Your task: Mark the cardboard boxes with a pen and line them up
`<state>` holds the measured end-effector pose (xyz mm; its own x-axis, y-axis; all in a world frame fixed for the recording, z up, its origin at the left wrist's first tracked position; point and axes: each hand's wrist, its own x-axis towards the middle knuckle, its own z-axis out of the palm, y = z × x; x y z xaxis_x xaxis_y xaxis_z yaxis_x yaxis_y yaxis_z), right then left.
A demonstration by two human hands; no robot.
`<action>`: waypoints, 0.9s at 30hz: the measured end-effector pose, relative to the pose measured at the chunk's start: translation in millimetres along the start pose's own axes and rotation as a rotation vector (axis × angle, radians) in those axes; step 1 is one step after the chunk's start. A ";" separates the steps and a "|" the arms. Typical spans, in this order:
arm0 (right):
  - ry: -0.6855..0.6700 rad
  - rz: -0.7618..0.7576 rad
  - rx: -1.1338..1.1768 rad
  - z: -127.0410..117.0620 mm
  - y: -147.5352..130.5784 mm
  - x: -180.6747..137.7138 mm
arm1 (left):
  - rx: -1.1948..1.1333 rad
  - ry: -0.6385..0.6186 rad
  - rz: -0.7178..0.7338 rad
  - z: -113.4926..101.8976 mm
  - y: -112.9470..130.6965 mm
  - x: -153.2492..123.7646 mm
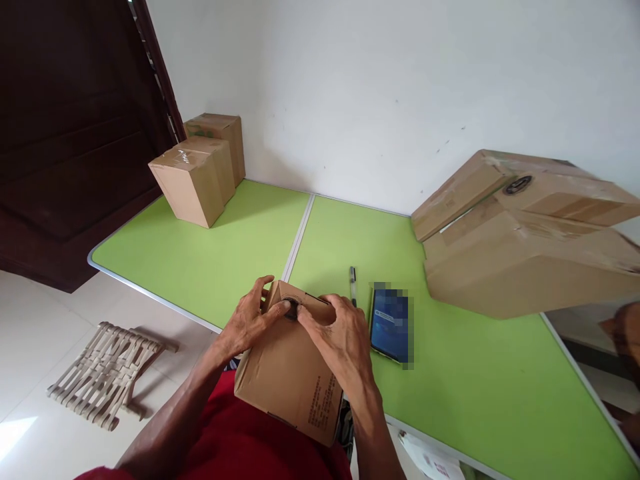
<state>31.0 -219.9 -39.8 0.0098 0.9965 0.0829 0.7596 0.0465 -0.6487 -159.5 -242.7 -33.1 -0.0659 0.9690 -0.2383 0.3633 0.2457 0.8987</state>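
A small brown cardboard box with printed lines of text near its lower right corner is tilted against the table's front edge, close to my red shirt. My left hand grips its upper left side, fingers curled over the far edge. From the right, my right hand grips the top end. Both thumbs meet at a round black sticker on the box's face and partly cover it. To the right of my right hand lie a pen and a phone with its screen lit.
Two taped cartons stand at the back left of the green table. Bigger cartons fill the right side. A white wall rises behind. On the floor at left is a woven stool, with a dark door beyond.
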 end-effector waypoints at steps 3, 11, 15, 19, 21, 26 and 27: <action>-0.004 -0.026 0.020 0.7 4.1 -1.0 | 0.049 0.001 0.015 0.3 -1.3 5.5; -0.056 0.065 -0.184 -26.2 65.3 50.4 | -0.155 -0.025 -0.093 0.0 -12.6 18.0; -0.121 0.120 -0.317 -19.1 80.9 72.0 | -0.332 -0.119 -0.114 3.9 -22.3 28.3; -0.168 0.167 -0.350 -8.4 83.3 86.2 | -0.466 -0.214 -0.107 0.9 -33.5 34.8; -0.174 0.181 -0.327 -5.1 83.8 93.4 | -0.502 -0.240 -0.100 -1.9 -38.2 34.7; -0.101 0.168 -0.166 -14.5 80.5 102.9 | -0.539 -0.226 -0.091 -3.2 -45.1 32.0; -0.079 0.164 -0.119 -20.6 77.5 102.1 | -0.543 -0.208 -0.091 -1.9 -45.5 32.5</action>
<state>104.2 -116.0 -66.1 0.0925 0.9926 -0.0790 0.8232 -0.1208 -0.5547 -180.0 -222.3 -81.0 0.1291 0.9311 -0.3412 -0.1668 0.3596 0.9181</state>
